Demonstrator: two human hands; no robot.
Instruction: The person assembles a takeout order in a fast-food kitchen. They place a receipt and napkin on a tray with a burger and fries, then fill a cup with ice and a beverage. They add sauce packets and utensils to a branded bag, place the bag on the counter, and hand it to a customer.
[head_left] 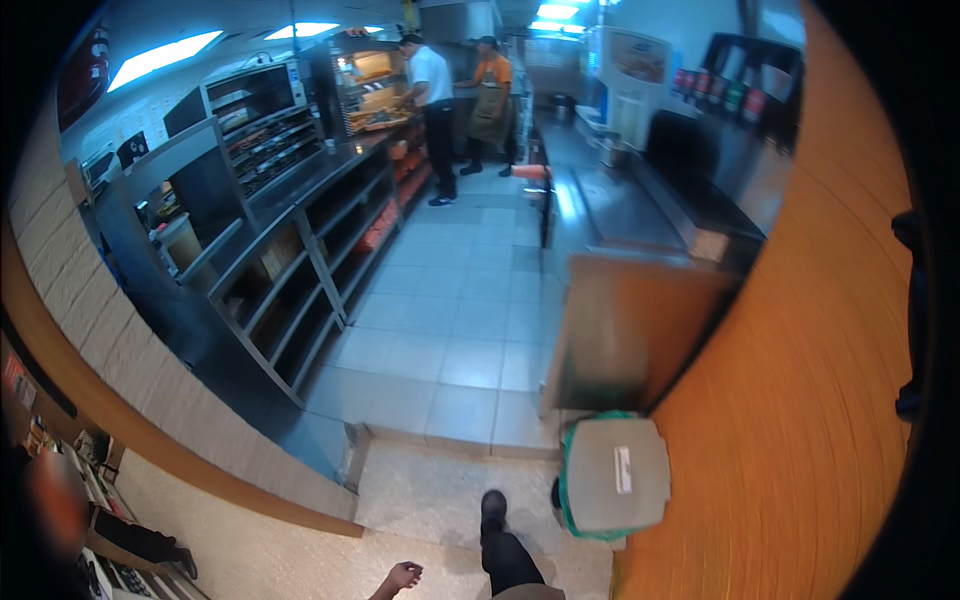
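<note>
Fingers (411, 568) of the left hand (404, 575), at the lower edge, are loosely curled, partly open; the hand is small in view, and whether it has hold of anything I cannot tell. The right hand lies out of view, so its fingers cannot be judged. Beneath the left hand spreads a pale speckled floor (250, 540), and to its right are the wearer's dark-trousered leg (515, 565) and black shoe (492, 507). Farther right, past the shoe and well apart from the hand, stands a lidded bin (595, 470), its top grey, with a white label (623, 470) on it and a green liner (568, 510) showing around the rim. The bin is just beside a broad orange-brown panel (740, 420) that fills the right side. Ahead, a low step (450, 437) leads up to a light tiled floor (450, 270) running between two counters. The left counter (285, 195) has open shelves (275, 275) below, with orange items (378, 228) on them; the right counter (625, 200) is metal-topped, a dark drinks dispenser (735, 95) beside it. At the far end, a co-worker in a white top (430, 75) faces lit shelves (375, 70), and another in an orange top (495, 72) and apron stands near. Bright panels (165, 60) light the ceiling.
</note>
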